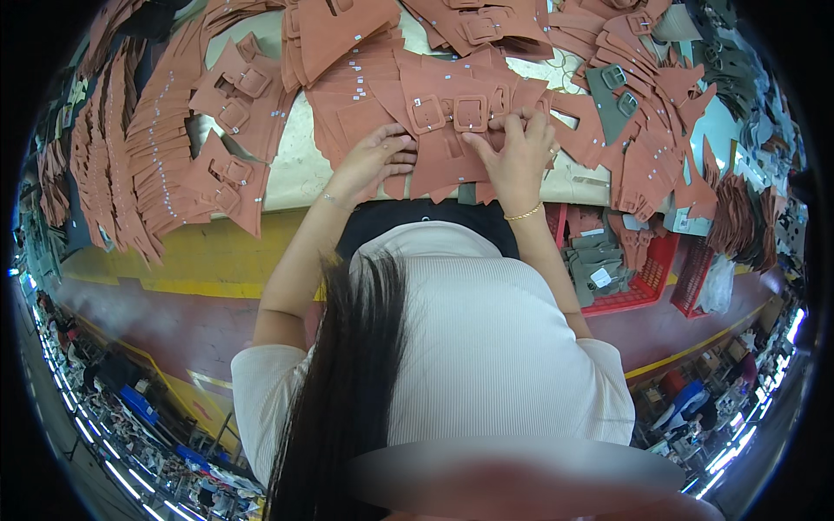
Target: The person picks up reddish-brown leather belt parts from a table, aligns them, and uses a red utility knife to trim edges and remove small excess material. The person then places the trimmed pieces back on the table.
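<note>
Already, two buckles (447,113) are fitted on the strap (439,161) pinched by both hands' (382,156) (519,148) fingertips, many pieces (156,139) left stacked.

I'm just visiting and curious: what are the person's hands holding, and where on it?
Both hands press a rust-brown strap piece with square buckles: left hand on its left edge, right hand pinching its right end.

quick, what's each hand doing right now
Left hand: fingers curled, pressing on the rust-brown buckled strap piece.
Right hand: fingertips pinched on the same piece, beside the square buckles.
</note>
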A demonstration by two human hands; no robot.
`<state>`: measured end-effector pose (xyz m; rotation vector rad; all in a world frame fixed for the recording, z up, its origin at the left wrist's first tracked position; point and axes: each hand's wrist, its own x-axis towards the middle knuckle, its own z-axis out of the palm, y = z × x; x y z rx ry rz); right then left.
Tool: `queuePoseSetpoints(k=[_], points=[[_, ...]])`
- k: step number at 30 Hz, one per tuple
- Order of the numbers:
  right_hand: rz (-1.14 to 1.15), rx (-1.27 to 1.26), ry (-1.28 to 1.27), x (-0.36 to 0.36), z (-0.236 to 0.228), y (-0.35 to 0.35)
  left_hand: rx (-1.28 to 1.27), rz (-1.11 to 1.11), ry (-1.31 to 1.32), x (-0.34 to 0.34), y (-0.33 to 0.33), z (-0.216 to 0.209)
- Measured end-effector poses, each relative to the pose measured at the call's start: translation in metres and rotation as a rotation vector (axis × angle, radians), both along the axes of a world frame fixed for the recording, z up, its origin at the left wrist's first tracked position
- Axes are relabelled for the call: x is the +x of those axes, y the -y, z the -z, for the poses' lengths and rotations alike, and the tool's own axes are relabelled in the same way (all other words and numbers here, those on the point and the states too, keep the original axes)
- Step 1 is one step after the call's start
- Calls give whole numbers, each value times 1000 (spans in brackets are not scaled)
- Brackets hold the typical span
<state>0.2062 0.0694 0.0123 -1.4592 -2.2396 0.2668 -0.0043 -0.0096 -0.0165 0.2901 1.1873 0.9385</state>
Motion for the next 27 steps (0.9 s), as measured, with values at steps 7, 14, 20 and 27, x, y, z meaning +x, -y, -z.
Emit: queuePoseSetpoints(k=[7,14,20,27], points=[[3,0,-29,0,3,4,67,-149,20,10,4,11],[-68,-24,-72,-2,3,16,153,-162,-89,16,2,13],[33,-68,-41,3,2,12,126,-177,-77,19,-8,12],[19,-109,-96,10,-2,10,256,-250,-13,26,-13,-6]])
